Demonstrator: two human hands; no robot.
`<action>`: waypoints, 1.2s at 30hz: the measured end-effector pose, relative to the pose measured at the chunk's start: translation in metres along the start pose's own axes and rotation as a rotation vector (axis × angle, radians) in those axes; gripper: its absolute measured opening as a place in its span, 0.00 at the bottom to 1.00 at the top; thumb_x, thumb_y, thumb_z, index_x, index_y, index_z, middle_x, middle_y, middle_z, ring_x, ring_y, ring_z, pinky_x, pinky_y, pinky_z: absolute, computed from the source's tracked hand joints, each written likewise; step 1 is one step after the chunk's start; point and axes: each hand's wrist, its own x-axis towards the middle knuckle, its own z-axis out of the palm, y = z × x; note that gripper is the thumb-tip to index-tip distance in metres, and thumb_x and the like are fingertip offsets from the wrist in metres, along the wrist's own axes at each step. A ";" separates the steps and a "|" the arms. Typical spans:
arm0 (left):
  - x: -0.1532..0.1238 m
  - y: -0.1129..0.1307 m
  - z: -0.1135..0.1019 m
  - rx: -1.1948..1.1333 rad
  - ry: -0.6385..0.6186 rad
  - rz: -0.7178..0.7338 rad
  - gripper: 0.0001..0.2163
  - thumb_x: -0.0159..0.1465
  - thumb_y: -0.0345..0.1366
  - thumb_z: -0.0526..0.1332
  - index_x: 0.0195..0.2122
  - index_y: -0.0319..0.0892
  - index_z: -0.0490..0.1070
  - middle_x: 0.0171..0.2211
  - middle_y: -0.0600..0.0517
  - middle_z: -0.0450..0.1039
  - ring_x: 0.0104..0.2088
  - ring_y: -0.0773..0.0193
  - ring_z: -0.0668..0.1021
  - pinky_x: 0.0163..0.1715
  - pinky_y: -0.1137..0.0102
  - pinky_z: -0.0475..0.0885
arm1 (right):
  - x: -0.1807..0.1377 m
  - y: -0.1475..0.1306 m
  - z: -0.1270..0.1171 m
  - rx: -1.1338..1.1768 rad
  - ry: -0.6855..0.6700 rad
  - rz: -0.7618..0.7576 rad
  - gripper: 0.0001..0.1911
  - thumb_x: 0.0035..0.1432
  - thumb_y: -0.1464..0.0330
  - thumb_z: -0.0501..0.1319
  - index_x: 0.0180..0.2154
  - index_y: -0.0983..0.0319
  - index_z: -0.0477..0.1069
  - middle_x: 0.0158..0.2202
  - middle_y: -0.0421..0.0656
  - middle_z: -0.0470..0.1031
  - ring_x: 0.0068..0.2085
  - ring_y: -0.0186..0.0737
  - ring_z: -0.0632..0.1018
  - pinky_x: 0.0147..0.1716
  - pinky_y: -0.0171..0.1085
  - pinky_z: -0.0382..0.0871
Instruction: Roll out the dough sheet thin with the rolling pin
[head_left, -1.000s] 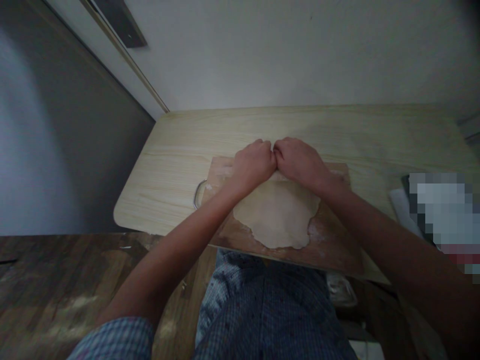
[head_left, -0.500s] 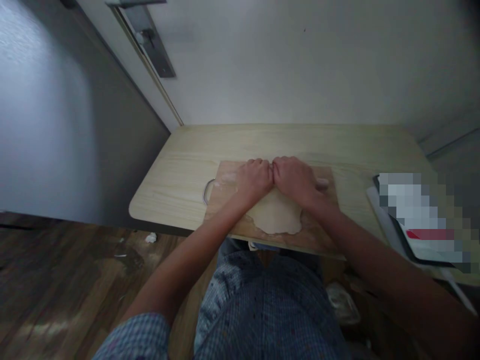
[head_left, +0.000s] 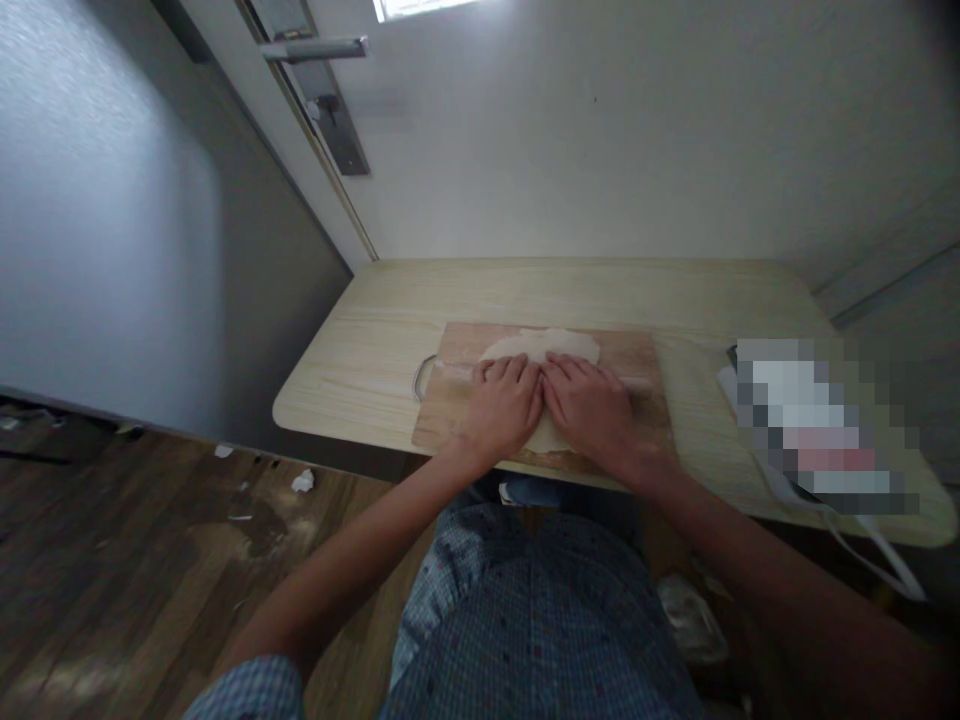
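Observation:
A flat sheet of pale dough (head_left: 551,345) lies on a wooden board (head_left: 444,422) with a metal loop handle (head_left: 421,380) at its left end. Across the dough runs a rolling pin (head_left: 639,384), mostly hidden beneath my hands; its right end shows past my fingers. My left hand (head_left: 504,402) is closed over the pin's left part, and my right hand (head_left: 589,402) over the right part. The two hands touch at the middle. Dough shows beyond the fingers and, in a small patch, between the wrists.
The board sits on a light wood table (head_left: 345,350) against a white door (head_left: 570,170) with a lever handle (head_left: 319,48). At the right of the table lies a blurred-out flat object (head_left: 817,430) with a white cable (head_left: 885,560). A grey panel (head_left: 112,250) stands left.
Both hands and the rolling pin have come back towards my body, uncovering the far part of the dough and covering most of the near part. The view has tilted up slightly.

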 end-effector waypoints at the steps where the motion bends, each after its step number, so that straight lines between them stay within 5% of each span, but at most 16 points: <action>1: 0.001 0.000 -0.001 0.008 -0.012 -0.001 0.14 0.66 0.36 0.44 0.46 0.40 0.64 0.50 0.46 0.68 0.49 0.56 0.68 0.48 0.58 0.58 | 0.001 0.001 -0.001 0.002 -0.008 0.005 0.18 0.62 0.70 0.43 0.45 0.66 0.68 0.51 0.51 0.70 0.48 0.45 0.70 0.43 0.42 0.60; 10: 0.036 -0.006 -0.001 0.095 -0.071 -0.058 0.13 0.66 0.37 0.44 0.40 0.41 0.66 0.41 0.46 0.69 0.43 0.56 0.69 0.37 0.64 0.63 | 0.032 0.014 -0.001 -0.041 -0.049 0.088 0.18 0.63 0.68 0.41 0.38 0.62 0.68 0.41 0.48 0.71 0.41 0.43 0.70 0.30 0.38 0.58; 19: 0.079 -0.020 0.009 0.051 -0.166 -0.142 0.19 0.66 0.38 0.40 0.36 0.39 0.70 0.34 0.45 0.74 0.34 0.57 0.76 0.29 0.67 0.64 | 0.077 0.036 0.001 0.030 -0.246 0.163 0.18 0.62 0.67 0.42 0.38 0.63 0.70 0.39 0.48 0.73 0.33 0.41 0.73 0.23 0.37 0.53; 36: 0.074 -0.016 0.008 0.078 -0.137 -0.168 0.18 0.67 0.38 0.41 0.38 0.40 0.69 0.35 0.46 0.73 0.35 0.58 0.75 0.31 0.68 0.64 | 0.071 0.030 0.001 -0.006 -0.173 0.205 0.18 0.61 0.67 0.42 0.40 0.63 0.69 0.38 0.50 0.73 0.32 0.41 0.73 0.23 0.37 0.54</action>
